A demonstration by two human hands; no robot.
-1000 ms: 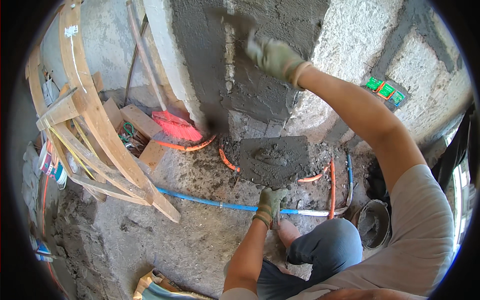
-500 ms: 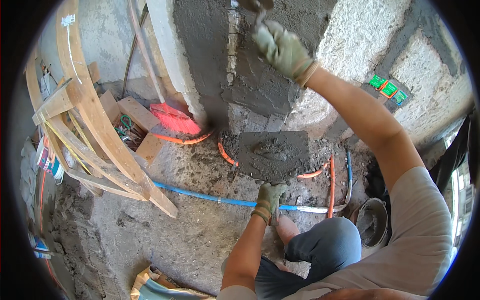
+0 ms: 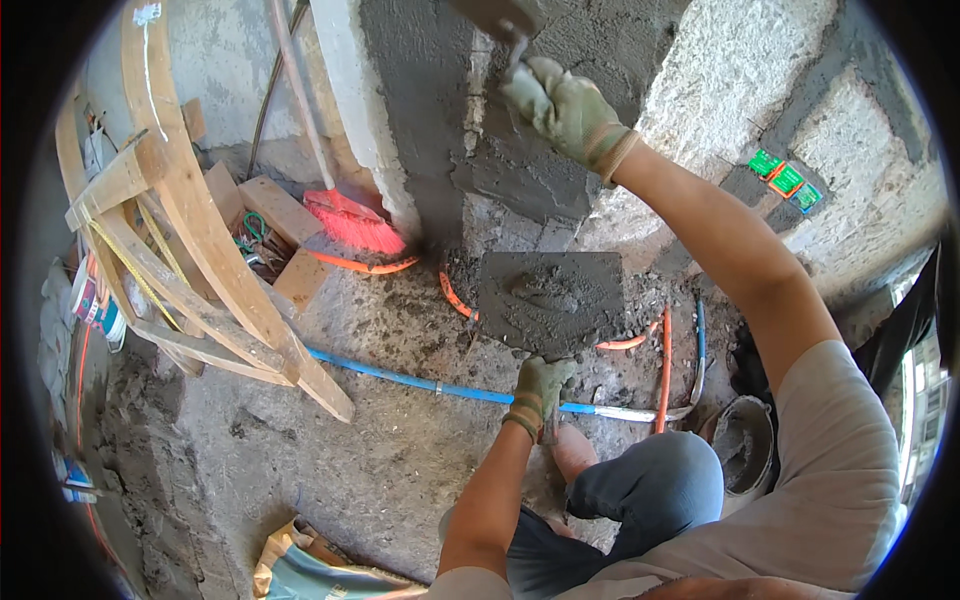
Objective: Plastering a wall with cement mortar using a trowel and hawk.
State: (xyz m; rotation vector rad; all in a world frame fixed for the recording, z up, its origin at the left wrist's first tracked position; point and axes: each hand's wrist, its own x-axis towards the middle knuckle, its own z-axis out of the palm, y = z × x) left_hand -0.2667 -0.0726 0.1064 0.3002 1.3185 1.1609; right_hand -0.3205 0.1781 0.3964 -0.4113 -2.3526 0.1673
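Note:
My left hand (image 3: 541,388), in a green work glove, is closed around the handle of a plastering hawk. The flat square hawk (image 3: 600,285) carries a mound of wet grey mortar (image 3: 548,296) and is held low, close to the foot of the wall. Up at the wall, my gloved right hand (image 3: 568,108) grips a trowel (image 3: 497,18) by its handle. Its blade lies at the top edge of the view, over dark, freshly coated mortar (image 3: 415,110); whether it touches the wall I cannot tell.
A wooden trestle (image 3: 215,240) stands at the left, near a red broom (image 3: 355,222) and cardboard boxes (image 3: 278,212). Blue conduit (image 3: 410,381) and orange conduit (image 3: 666,370) run over the rubble-strewn floor. A mortar bucket (image 3: 743,445) is by my right knee; green electrical boxes (image 3: 786,180) sit in the wall.
The trowel has shifted slightly left and down along the wall with my right hand. My left hand and the hawk have risen slightly. The whole view has shifted a little.

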